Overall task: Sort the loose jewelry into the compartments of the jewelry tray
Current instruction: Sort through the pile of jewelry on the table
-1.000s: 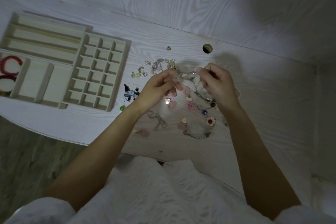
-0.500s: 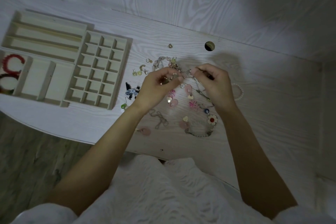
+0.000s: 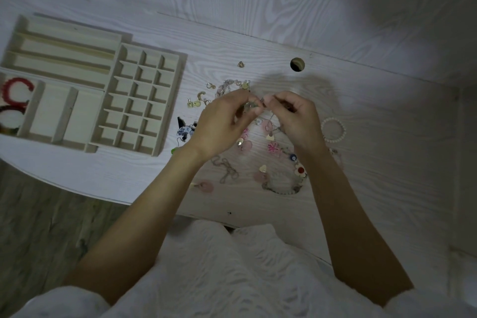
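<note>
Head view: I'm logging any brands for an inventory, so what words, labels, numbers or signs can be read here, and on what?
None: no readable text shows anywhere in this view.
The jewelry tray has bare walls, with no label or number.
The loose jewelry on the table shows hearts and flowers only; any stamps would be too small to read.
The piece pinched between the left hand and right hand is too small and dim to read.
</note>
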Available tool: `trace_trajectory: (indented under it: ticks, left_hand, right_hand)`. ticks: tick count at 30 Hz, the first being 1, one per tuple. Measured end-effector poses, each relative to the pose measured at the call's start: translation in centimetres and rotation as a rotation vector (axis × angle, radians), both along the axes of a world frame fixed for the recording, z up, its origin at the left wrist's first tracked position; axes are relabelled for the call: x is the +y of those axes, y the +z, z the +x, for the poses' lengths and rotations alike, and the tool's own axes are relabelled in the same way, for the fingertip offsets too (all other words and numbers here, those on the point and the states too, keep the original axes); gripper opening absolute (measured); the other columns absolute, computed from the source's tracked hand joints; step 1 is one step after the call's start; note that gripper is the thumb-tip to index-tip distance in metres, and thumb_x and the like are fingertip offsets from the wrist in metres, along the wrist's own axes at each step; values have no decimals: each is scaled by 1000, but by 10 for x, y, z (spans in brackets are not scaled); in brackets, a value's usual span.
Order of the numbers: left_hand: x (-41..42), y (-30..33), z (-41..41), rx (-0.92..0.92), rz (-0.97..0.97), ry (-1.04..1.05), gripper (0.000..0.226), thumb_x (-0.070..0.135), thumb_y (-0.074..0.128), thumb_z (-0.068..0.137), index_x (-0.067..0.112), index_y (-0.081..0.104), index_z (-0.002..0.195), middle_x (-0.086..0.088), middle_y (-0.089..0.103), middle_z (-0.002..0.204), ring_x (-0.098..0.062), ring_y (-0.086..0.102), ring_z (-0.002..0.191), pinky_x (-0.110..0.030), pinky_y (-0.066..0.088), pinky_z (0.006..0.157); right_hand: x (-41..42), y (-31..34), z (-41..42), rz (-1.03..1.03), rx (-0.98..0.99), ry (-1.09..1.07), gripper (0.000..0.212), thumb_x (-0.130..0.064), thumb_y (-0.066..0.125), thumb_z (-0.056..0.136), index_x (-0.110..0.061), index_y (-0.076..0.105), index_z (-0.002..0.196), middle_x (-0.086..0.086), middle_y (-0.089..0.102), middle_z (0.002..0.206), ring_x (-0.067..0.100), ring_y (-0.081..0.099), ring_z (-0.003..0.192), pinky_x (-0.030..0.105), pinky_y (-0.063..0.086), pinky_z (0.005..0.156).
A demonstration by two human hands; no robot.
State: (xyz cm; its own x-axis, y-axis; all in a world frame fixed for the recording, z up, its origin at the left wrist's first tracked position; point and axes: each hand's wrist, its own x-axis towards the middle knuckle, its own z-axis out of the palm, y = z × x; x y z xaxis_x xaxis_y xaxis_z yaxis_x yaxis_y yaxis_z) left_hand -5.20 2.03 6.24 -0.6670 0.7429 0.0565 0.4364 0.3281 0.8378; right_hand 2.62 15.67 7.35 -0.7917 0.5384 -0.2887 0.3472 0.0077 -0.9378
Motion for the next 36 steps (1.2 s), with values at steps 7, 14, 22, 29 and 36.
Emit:
trace_trajectory:
  ticks: [7,14,22,29,36]
  left_hand:
    - [-15,-37,-9,242,-321,-67,14,31,66,88,20,72,93,12,58,80,-15,52,77,-26,32,63]
    - [-32,-51,-18,240,-368,6,35,36,70,84,23,68,116,-4,62,125,-29,51,119,-36,36,99]
    - [-73,-24,-38,-520,43,13,20,16,60,93,13,68,111,3,73,99,-8,66,99,-25,50,90]
    - [-181,-22,-126,-400,115,316,15,13,60,93,19,70,102,15,73,85,-5,68,91,-21,50,87]
    - [-275,-32,-249,-304,-84,396,10,11,59,94,4,65,99,15,70,70,4,65,70,-11,47,72]
  right_hand:
    - [10,-34,0,342,-115,97,17,-22,66,88,-13,66,73,-12,54,58,-4,48,51,10,34,53]
    - [4,-30,6,257,-205,384,29,-5,42,96,-7,69,105,-4,56,72,6,48,59,22,35,59]
    - [-32,13,-37,271,-66,571,25,-2,40,98,-11,59,110,-3,67,87,9,64,69,20,52,64]
    - [-85,5,-110,166,48,225,15,-2,42,98,-6,55,104,4,67,103,10,69,86,20,54,76]
    - [-140,-33,-195,146,-80,126,21,2,46,95,-15,54,86,6,67,87,9,66,71,23,54,67]
